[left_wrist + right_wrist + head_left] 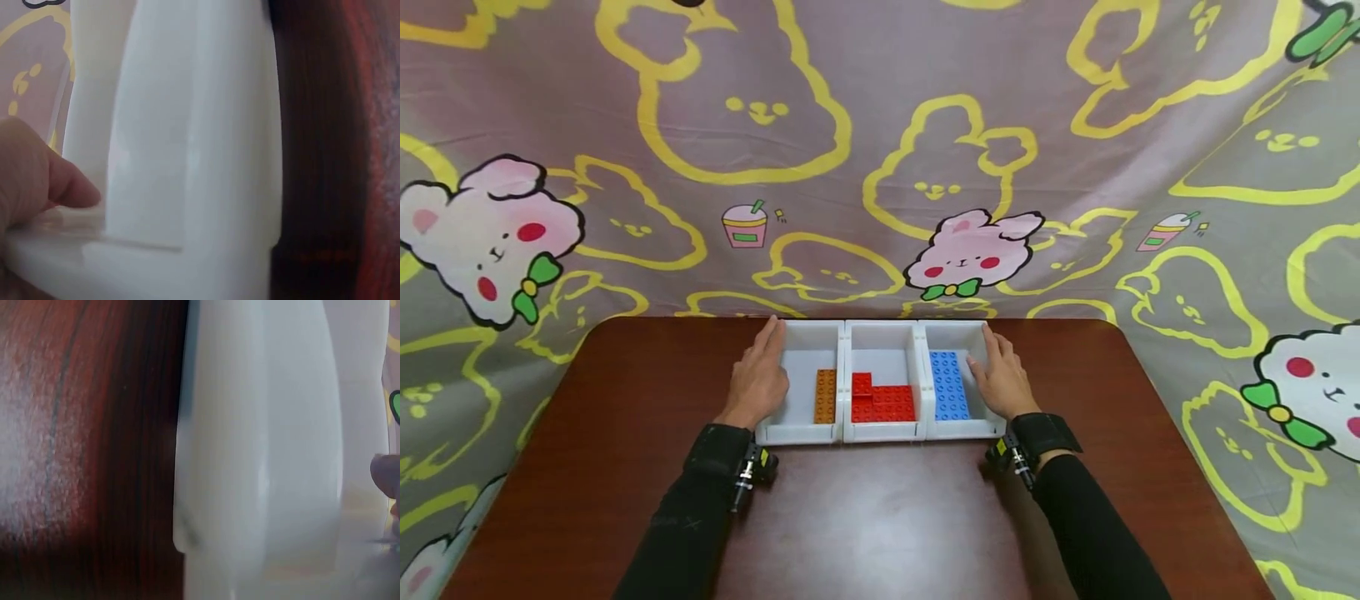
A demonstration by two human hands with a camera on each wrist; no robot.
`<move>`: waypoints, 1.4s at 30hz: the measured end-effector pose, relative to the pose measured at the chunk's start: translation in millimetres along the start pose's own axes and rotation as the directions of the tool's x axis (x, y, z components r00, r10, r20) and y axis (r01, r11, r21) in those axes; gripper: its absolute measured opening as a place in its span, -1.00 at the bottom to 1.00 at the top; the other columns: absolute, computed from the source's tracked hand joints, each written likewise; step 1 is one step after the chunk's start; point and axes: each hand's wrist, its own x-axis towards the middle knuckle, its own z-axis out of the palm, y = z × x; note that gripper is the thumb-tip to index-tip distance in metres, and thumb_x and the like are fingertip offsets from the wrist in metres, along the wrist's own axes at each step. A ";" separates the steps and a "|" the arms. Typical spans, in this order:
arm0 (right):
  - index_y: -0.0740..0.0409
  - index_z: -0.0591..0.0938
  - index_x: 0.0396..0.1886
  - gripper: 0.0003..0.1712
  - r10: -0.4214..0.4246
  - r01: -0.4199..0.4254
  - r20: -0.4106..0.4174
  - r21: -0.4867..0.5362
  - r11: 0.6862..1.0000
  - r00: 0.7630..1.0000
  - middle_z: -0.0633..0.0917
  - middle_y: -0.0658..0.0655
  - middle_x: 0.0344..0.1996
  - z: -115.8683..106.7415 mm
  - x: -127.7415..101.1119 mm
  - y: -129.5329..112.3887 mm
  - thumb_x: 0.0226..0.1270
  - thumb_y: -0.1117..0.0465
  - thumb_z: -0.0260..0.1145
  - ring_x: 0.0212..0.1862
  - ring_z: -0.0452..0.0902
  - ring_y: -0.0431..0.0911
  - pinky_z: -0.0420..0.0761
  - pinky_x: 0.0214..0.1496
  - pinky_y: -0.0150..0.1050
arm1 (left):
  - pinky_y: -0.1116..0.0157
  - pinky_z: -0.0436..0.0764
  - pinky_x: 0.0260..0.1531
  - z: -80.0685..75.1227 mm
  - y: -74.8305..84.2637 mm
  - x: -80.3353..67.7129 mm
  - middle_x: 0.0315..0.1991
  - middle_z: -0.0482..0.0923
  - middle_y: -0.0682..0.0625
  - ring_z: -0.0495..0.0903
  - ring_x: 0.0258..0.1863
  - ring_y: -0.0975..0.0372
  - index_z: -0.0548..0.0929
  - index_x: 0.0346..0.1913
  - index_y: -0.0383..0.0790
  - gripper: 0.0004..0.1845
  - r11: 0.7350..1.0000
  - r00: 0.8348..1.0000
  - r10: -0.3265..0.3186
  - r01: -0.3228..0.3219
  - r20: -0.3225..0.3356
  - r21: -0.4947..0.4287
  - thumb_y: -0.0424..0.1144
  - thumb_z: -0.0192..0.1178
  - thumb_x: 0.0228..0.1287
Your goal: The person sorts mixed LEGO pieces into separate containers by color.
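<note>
Head view: white three-compartment tray near the middle of a dark wooden counter. Left compartment — one orange brick; middle — red bricks; right — a blue plate. Left hand lies flat against the tray's left outer wall, fingers straight, gripping nothing; right hand likewise against the right wall, fingers extended. Both forearms in black sleeves with wrist cameras. Left wrist view — a fingertip touches the white wall. Backdrop: cartoon bunny cloth.
</note>
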 end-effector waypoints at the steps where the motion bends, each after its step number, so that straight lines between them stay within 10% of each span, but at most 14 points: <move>1: 0.03 -0.02 0.57 -0.21 0.007 -0.007 0.003 -0.011 1.000 1.000 0.13 0.39 0.41 1.3 0.0 -0.6 0.51 0.04 0.10 0.33 0.16 0.36 0.21 0.23 0.35 | -0.23 0.30 0.01 -1.5 -0.3 0.0 0.52 -0.07 -0.20 0.21 0.29 -0.26 0.06 0.51 -0.34 -0.35 1.000 1.000 0.007 -0.007 -0.002 0.017 -0.50 -0.11 0.39; 4: -0.02 -0.03 0.58 -0.21 0.025 -0.024 0.017 -0.033 0.999 1.000 0.15 0.37 0.41 4.6 -0.4 -1.1 0.51 0.04 0.11 0.34 0.17 0.33 0.22 0.24 0.34 | -0.29 -0.01 0.22 -6.5 4.3 -0.1 0.49 0.01 -0.29 -0.04 0.42 -0.27 0.12 0.48 -0.41 -0.41 0.997 0.999 0.036 -0.034 -0.026 0.062 -0.40 -0.06 0.45; 9: -0.02 -0.05 0.58 -0.19 0.008 -0.007 0.020 -0.030 1.000 1.000 0.16 0.39 0.39 3.3 -0.4 -2.0 0.51 0.04 0.12 0.33 0.17 0.33 0.22 0.24 0.34 | -0.22 0.06 0.26 -10.4 38.7 -6.6 0.41 0.21 -0.29 -0.02 0.43 -0.21 0.33 0.38 -0.43 -0.47 0.969 0.979 0.201 -0.191 -0.045 0.159 -0.35 0.08 0.41; 14: -0.04 -0.06 0.58 -0.17 0.006 -0.006 0.010 -0.021 1.000 1.000 0.18 0.40 0.37 1.9 2.0 -1.0 0.49 0.03 0.14 0.30 0.21 0.32 0.29 0.20 0.31 | -0.15 0.24 0.22 4.3 76.9 -23.7 0.25 0.47 -0.19 0.26 0.34 -0.14 0.63 0.16 -0.30 -0.62 0.847 0.876 0.463 -0.482 0.134 0.227 -0.19 0.14 0.38; 17: -0.03 -0.06 0.58 -0.16 -0.001 0.001 0.012 -0.018 1.000 1.000 0.19 0.41 0.36 1.9 2.5 0.0 0.49 0.03 0.15 0.29 0.23 0.33 0.32 0.18 0.30 | -0.12 0.18 0.27 13.8 88.6 -34.0 0.17 0.55 -0.13 0.31 0.32 -0.10 0.75 -0.06 -0.27 -0.65 0.770 0.837 0.489 -0.547 0.246 0.329 -0.09 0.12 0.39; 23: -0.01 -0.03 0.57 -0.17 0.000 0.000 -0.011 -0.026 1.000 1.000 0.23 0.43 0.33 0.6 1.2 1.5 0.47 0.04 0.17 0.25 0.27 0.34 0.35 0.14 0.30 | -0.06 -0.03 0.38 24.1 108.7 -36.7 0.05 0.64 -0.04 0.28 0.36 0.01 0.81 -0.39 -0.22 -0.48 0.712 0.855 0.349 -0.509 0.385 0.484 0.09 0.00 0.45; 30: -0.03 -0.01 0.57 -0.19 -0.011 0.011 -0.008 -0.018 1.000 1.000 0.23 0.44 0.30 3.3 2.4 1.0 0.48 0.03 0.15 0.23 0.29 0.33 0.37 0.12 0.28 | -0.07 -0.04 0.38 33.2 116.6 -24.4 0.05 0.64 -0.02 0.30 0.35 0.03 0.80 -0.19 -0.19 -0.47 0.658 0.880 0.224 -0.453 0.418 0.601 0.12 -0.05 0.47; 42: -0.04 0.04 0.56 -0.20 0.006 -0.006 -0.016 -0.005 1.000 1.000 0.29 0.43 0.26 2.3 2.8 0.5 0.47 0.04 0.18 0.20 0.33 0.31 0.40 0.10 0.26 | -0.11 0.14 0.29 37.4 118.0 -0.4 -0.25 0.59 -0.10 0.38 0.10 -0.01 0.69 -0.58 -0.21 -0.77 0.671 0.906 0.300 -0.424 0.300 0.608 -0.26 0.21 0.20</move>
